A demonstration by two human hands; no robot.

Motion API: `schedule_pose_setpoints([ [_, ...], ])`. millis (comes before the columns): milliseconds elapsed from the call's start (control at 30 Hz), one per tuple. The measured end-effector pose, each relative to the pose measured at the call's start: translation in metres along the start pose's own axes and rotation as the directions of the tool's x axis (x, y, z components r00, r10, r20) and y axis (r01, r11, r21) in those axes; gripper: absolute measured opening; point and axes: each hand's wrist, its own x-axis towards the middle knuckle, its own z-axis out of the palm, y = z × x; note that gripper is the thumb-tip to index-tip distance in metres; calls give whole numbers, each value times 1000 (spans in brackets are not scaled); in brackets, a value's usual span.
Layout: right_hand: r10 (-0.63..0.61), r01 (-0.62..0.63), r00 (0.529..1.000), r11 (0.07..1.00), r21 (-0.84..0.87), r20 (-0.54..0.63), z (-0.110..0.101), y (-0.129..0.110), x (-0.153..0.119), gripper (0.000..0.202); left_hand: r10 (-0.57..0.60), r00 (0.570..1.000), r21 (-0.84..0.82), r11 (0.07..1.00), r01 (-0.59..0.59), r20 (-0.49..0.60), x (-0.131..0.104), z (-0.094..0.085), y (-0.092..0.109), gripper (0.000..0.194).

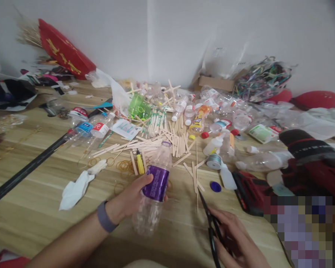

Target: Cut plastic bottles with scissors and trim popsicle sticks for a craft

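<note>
The left hand [135, 191] is wrapped round a clear plastic bottle [155, 182], thumb on its purple label, at the near middle of the wooden table [30, 219], neck toward the far side. To its right, the right hand [234, 230] curls about black scissors [205, 204]. Far right, a clear bag [264, 78] bulges with tangled coloured strips; far left, a jar [56, 105] has brown bits low inside, too small to make out.

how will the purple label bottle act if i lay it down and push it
The purple-labelled bottle is probably light for its size, since no liquid shows through its clear wall. Lying down, it would likely roll, given its round body. The plastic looks thin, so pushing might dent it.
</note>
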Motion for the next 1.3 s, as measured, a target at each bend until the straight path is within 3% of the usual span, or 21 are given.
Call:
schedule_pose_setpoints([
  [167, -34, 34, 999, 992, 121, -4, 23, -27, 21, 44, -39, 990, -54, 998, 32, -139, -1, 10, 4, 36],
  [400, -75, 76, 997, 994, 82, -20, 21, -21, 33, 47, 2, 984, -24, 1000, -7, -180, -8, 22, 6, 44],
  [700, -30, 34, 990, 999, 26, -140, 24, -13, 25, 36, 73, 996, 25, 997, -72, -47, -5, 19, -5, 49],
  [900, 22, -24, 999, 998, -55, -48, 11, -2, 20, 35, 71, 996, 83, 994, -65, -63, -9, 18, -5, 56],
  [1133, 290, -294, 956, 946, 134, 50, 2, -1, 7, 24, -39, 999, 343, 938, 42, -15, -20, 10, 10, 94],
  [1300, 233, -231, 972, 936, 265, 23, 7, -15, 13, 29, -97, 994, 545, 837, 57, 45, -26, -3, 21, 95],
])
